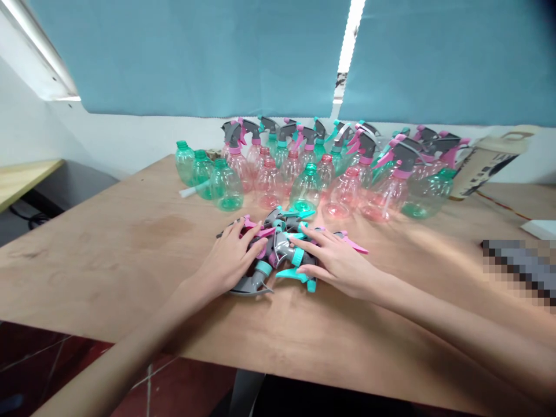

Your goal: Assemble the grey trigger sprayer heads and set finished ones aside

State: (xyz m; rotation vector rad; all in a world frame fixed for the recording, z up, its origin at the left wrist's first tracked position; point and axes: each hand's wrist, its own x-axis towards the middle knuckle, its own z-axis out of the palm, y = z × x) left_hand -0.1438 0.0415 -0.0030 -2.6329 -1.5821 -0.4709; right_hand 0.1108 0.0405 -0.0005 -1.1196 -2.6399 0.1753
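A heap of loose trigger spray heads [284,249], grey with teal or pink parts, lies on the wooden table in front of me. My left hand [228,255] rests over the heap's left side, fingers stretched out and apart. On the right side, my right hand [336,260] touches the spray heads with spread fingers. Neither hand is closed round a piece. Just behind the heap stand clear green bottles [226,185] and pink bottles [269,188] with bare necks. Other bottles among them, such as a pink spray bottle [397,179], carry spray heads.
A large beige container [484,165] with dark print leans at the back right. The wooden table [108,249] ends at a front edge near me. A blurred dark flat object [521,266] lies at the right. Blue cloth [208,58] hangs behind the bottles.
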